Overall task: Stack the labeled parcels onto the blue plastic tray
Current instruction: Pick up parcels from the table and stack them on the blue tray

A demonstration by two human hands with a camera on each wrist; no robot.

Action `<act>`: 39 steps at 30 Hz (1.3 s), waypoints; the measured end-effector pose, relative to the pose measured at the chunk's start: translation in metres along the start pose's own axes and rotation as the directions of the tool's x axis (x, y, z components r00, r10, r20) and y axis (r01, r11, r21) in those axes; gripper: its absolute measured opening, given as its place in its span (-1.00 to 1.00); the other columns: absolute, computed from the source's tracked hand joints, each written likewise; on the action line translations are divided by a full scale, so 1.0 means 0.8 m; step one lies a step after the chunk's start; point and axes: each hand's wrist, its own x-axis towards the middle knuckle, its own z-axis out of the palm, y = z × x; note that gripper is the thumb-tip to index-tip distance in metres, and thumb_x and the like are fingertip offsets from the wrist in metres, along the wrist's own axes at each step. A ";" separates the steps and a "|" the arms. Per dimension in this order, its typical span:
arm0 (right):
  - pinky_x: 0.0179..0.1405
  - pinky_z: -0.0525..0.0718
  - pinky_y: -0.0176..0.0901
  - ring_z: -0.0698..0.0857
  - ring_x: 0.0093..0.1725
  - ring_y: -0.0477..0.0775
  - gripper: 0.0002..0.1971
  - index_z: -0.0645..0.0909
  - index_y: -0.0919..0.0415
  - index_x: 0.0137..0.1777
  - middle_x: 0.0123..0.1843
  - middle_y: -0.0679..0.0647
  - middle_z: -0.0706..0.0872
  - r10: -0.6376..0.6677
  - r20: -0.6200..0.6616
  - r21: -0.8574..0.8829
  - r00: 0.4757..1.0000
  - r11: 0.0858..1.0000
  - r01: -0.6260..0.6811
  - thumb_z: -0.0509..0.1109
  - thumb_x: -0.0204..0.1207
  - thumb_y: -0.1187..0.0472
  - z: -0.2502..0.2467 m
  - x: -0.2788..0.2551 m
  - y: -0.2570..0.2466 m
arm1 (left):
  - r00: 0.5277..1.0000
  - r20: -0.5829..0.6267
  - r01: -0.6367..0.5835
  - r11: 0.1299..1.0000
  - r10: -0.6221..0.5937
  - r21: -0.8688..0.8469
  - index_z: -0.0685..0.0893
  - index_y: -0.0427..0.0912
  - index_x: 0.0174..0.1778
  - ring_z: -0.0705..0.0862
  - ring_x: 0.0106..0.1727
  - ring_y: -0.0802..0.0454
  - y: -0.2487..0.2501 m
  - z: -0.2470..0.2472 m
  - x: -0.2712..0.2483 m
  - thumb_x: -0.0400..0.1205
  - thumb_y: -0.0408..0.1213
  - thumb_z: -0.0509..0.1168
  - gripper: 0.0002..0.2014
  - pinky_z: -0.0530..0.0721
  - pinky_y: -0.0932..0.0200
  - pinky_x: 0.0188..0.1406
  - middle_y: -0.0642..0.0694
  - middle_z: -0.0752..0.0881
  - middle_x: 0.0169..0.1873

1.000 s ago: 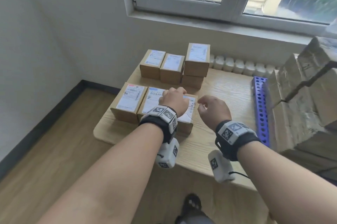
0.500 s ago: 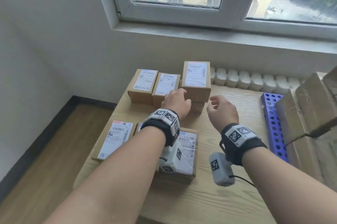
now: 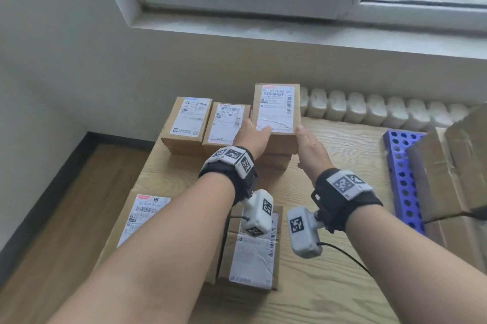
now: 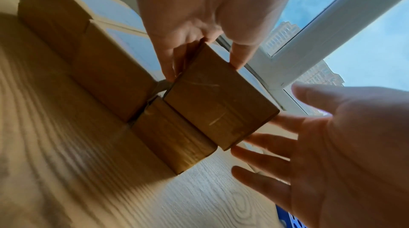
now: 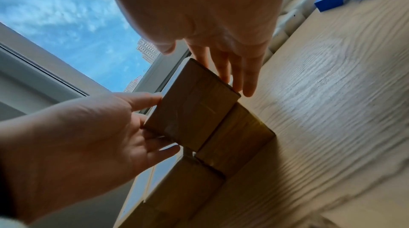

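A labelled brown parcel sits on top of a second parcel at the back of the wooden table. My left hand grips its left near corner, thumb on the label and fingers down the side, which the left wrist view confirms on the parcel. My right hand is at its right side with straight fingers along that face and the thumb clear. The blue perforated tray lies at the right, partly hidden by big cartons.
Two more labelled parcels stand side by side left of the stack. Two others lie near me under my forearms. Large taped cartons crowd the right edge. A white radiator runs behind the table under the window.
Both hands left the near parcels and reached forward to the stacked parcel at the back. The left hand took hold of its corner; the right hand opened beside it.
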 end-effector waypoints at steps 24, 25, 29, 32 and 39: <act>0.19 0.68 0.24 0.70 0.10 0.04 -0.66 0.50 -0.03 0.32 0.11 -0.04 0.71 -0.013 -0.113 0.101 0.993 0.995 0.024 0.16 0.62 -0.09 -0.018 -0.070 0.002 | 0.999 0.030 0.030 0.922 -0.020 -0.385 0.43 -0.08 0.22 0.67 0.13 -0.08 -0.014 -0.021 -0.078 0.35 0.05 0.36 -0.44 0.62 -0.19 0.25 -0.16 0.67 0.14; 0.20 0.68 0.25 0.70 0.11 0.04 -0.65 0.51 -0.03 0.31 0.11 -0.04 0.72 -0.013 -0.114 0.111 0.993 0.993 0.026 0.16 0.59 -0.10 -0.020 -0.078 0.003 | 0.999 0.031 0.024 0.912 -0.012 -0.410 0.43 -0.07 0.17 0.68 0.10 -0.09 -0.016 -0.022 -0.084 0.25 0.15 0.36 -0.38 0.64 -0.17 0.20 -0.16 0.68 0.13; 0.20 0.68 0.29 0.70 0.11 0.08 -0.58 0.55 -0.04 0.22 0.09 -0.04 0.72 -0.009 -0.128 0.148 0.992 0.989 0.028 0.15 0.43 -0.17 -0.027 -0.118 0.009 | 0.999 0.047 0.002 0.889 0.022 -0.457 0.47 -0.09 0.14 0.55 -0.21 0.02 -0.027 -0.022 -0.122 0.19 0.37 0.35 -0.24 0.50 0.07 -0.18 -0.09 0.63 -0.04; 0.18 0.69 0.28 0.71 0.09 0.09 -0.69 0.57 -0.10 0.06 0.06 -0.02 0.73 -0.028 -0.151 0.155 0.988 0.987 0.051 0.16 0.41 -0.15 -0.033 -0.155 0.014 | 0.999 0.032 -0.016 0.885 0.035 -0.465 0.52 -0.10 0.13 0.74 -0.01 -0.08 -0.046 -0.016 -0.153 0.13 0.48 0.40 -0.15 0.69 -0.05 0.07 -0.11 0.74 0.04; 0.12 0.72 0.20 0.72 0.04 0.09 -0.77 0.59 0.01 0.02 -0.01 -0.01 0.73 -0.110 -0.233 0.160 0.966 0.976 0.150 0.19 0.65 -0.08 -0.066 -0.244 0.027 | 0.988 0.003 -0.126 0.828 0.152 -0.547 0.44 -0.10 0.27 0.75 0.16 -0.14 -0.063 -0.010 -0.239 0.04 0.39 0.51 -0.02 0.72 -0.26 0.20 -0.17 0.71 0.16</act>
